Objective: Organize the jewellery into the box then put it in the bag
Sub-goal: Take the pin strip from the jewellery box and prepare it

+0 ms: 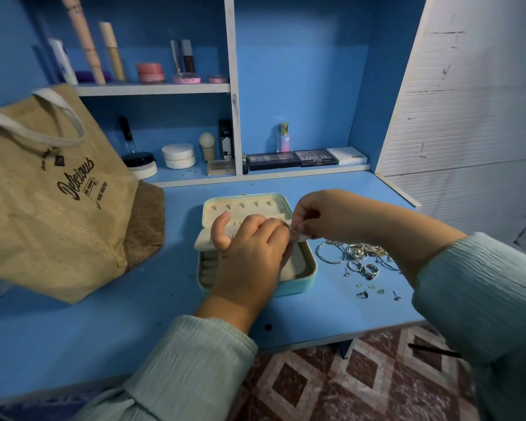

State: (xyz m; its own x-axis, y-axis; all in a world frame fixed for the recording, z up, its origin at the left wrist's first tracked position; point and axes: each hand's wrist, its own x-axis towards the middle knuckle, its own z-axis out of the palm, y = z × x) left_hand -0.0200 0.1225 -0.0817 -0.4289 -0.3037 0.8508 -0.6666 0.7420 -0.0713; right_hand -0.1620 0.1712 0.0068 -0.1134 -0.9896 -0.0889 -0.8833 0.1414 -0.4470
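Observation:
A light-blue jewellery box (301, 282) lies open on the blue desk, its cream lid (246, 205) folded back. A cream inner flap (205, 237) stands up across its middle. My left hand (249, 253) is over the box with fingers curled on the flap's top edge. My right hand (319, 215) pinches the flap's right end, perhaps with a small piece I cannot make out. Silver jewellery (362, 253), hoops, rings and chains, lies in a heap right of the box. Small studs (374, 290) lie nearer me. A jute bag (52, 192) stands at the left.
Cosmetics fill the shelves behind: jars (178, 155), makeup palettes (292, 159), a perfume bottle (284, 138), tubes on the upper shelf (152, 88). The desk's front edge (331, 337) is close to me, with patterned floor below. A white slatted wall (468, 117) rises at the right.

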